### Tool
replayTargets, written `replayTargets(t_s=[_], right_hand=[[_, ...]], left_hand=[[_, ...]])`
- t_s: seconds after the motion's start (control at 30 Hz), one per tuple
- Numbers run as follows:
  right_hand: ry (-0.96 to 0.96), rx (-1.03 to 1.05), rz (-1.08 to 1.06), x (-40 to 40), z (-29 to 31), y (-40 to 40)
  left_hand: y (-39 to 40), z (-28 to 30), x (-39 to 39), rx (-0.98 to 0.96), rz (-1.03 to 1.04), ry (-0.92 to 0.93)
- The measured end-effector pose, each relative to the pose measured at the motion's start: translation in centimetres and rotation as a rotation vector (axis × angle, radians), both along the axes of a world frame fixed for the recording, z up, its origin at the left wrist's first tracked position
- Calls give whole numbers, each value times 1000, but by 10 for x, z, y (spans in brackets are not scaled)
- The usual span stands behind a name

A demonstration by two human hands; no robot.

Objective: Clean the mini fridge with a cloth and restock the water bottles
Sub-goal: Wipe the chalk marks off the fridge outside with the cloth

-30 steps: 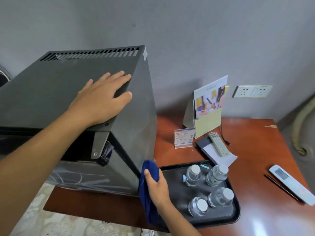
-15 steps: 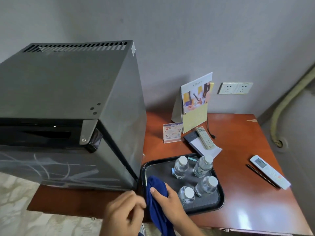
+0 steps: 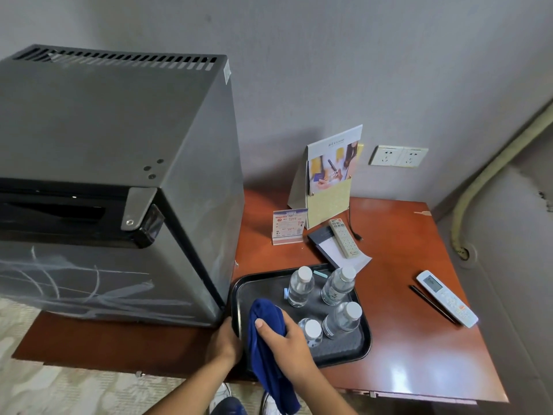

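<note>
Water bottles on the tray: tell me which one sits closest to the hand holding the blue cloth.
The front-left bottle, its cap right beside the right hand; the other three stand farther right or farther back.

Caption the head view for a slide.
Right hand gripping blue cloth, left hand at black plastic tray's edge beside grey mini fridge.

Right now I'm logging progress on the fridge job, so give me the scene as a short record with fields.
fridge: mini fridge on the wooden table, door shut
tray: black tray beside the fridge, holding four capped water bottles
right hand: right hand grips the blue cloth over the tray
left hand: left hand holds the tray's left edge
restocking: not yet begun
</note>
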State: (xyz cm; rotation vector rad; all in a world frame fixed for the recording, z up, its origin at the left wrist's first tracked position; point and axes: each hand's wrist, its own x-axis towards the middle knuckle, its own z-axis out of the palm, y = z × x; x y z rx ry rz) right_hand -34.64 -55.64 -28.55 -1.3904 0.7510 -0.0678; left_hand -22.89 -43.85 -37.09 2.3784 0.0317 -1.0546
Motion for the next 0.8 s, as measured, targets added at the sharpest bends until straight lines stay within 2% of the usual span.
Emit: replayTargets(t_s=[0.2, 0.37, 0.43, 0.6, 0.67, 0.8], right_hand=[[-22, 70, -35, 2, 3, -7], [-22, 71, -107, 3, 3, -23], [-8, 72, -135, 3, 2, -33], [10, 38, -182, -2, 1, -58], [11, 37, -204, -6, 3, -68], [30, 12, -256, -15, 3, -86]], left_hand=[[-8, 22, 0, -29, -68, -65], [-30, -9, 20, 48, -141, -134], [-44, 0, 21, 54, -177, -159], [-82, 10, 16, -70, -238, -130], [-97, -1, 16, -125, -273, -115], [-122, -46, 11, -96, -272, -49]])
